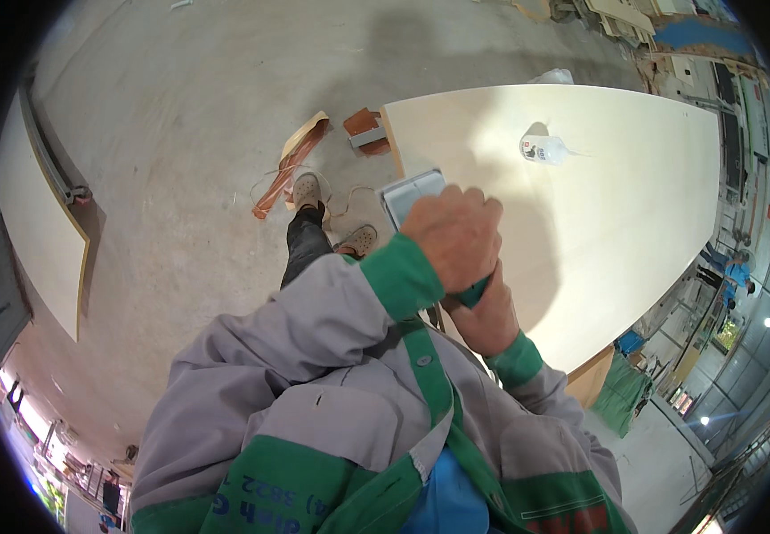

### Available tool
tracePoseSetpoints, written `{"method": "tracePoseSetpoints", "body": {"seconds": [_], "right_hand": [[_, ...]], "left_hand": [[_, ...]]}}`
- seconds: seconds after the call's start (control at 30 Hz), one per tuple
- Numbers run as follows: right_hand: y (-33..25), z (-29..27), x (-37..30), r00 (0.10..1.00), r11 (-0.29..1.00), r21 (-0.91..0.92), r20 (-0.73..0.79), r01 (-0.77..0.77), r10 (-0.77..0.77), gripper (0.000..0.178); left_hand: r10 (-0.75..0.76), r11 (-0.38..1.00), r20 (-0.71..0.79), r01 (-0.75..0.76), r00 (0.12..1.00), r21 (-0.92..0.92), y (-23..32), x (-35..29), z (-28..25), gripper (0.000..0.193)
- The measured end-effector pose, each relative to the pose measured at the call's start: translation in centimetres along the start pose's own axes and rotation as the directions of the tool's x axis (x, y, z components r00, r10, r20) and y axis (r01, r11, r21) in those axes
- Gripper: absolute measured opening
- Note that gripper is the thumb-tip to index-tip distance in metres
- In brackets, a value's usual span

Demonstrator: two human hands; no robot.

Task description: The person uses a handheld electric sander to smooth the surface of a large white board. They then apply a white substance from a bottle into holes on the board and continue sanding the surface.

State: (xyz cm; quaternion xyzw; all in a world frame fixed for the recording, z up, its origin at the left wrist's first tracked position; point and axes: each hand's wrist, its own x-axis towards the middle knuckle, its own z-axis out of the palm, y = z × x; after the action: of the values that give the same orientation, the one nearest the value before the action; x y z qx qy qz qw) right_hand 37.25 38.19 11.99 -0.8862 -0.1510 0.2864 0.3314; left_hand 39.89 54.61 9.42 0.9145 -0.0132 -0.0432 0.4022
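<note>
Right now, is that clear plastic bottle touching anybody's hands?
Apart: the head view shows the clear plastic bottle away from the left hand and right hand, with pale board visible between.

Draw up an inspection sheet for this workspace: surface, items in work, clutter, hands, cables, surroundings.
Surface: broad pale panel, a translucent bottle on it.
Items in work: dark green item between the hands, mostly hidden; flat pale box just beyond the left hand, at the panel's edge.
Clutter: reddish-brown strips and a brown-and-grey carton on the floor.
Hands: left, fingers curled; right hand close by; exact grips hidden.
Cables: no certain cable seen; a thin strand lies near the shoes.
Surroundings: concrete floor; second pale panel far left; people in blue in the right background.
</note>
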Motion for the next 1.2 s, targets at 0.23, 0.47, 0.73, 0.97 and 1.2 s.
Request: {"method": "tracePoseSetpoints", "body": {"seconds": [0.23, 0.47, 0.73, 0.97, 1.2], "right_hand": [[-6.5, -2.2, 13.0, 1.0, 1.0, 0.013, -0.013, -0.001, 0.001, 0.082], [-9.2, -2.2, 11.8, 0.996, 0.998, 0.008, -0.064, 0.07, -0.069, 0.072], [-7.2, -1.4, 10.8, 0.995, 0.994, -0.043, -0.029, 0.097, -0.099, 0.082], [-5.6, -2.4, 17.4, 0.993, 0.989, -0.088, 0.012, 0.119, -0.119, 0.059], [6.5, -1.3, -3.6, 0.99, 1.0, -0.012, 0.143, 0.013, -0.012, 0.091]], "left_hand": [[-0.132, 0.964, -0.129, 0.157, 0.983, 0.215, -6.0, 11.9, -7.7, 0.03], [-0.035, 0.928, -0.057, 0.054, 0.998, 0.369, -4.6, 9.9, -8.4, 0.033], [-0.21, 0.923, -0.055, 0.216, 0.976, 0.317, -3.3, 7.7, -7.9, 0.027], [0.029, 0.811, -0.165, 0.073, 0.986, 0.581, -9.0, 14.5, -9.0, 0.029], [0.093, 0.996, -0.11, -0.094, 0.989, 0.002, 0.4, -2.9, 3.1, 0.022]]}}
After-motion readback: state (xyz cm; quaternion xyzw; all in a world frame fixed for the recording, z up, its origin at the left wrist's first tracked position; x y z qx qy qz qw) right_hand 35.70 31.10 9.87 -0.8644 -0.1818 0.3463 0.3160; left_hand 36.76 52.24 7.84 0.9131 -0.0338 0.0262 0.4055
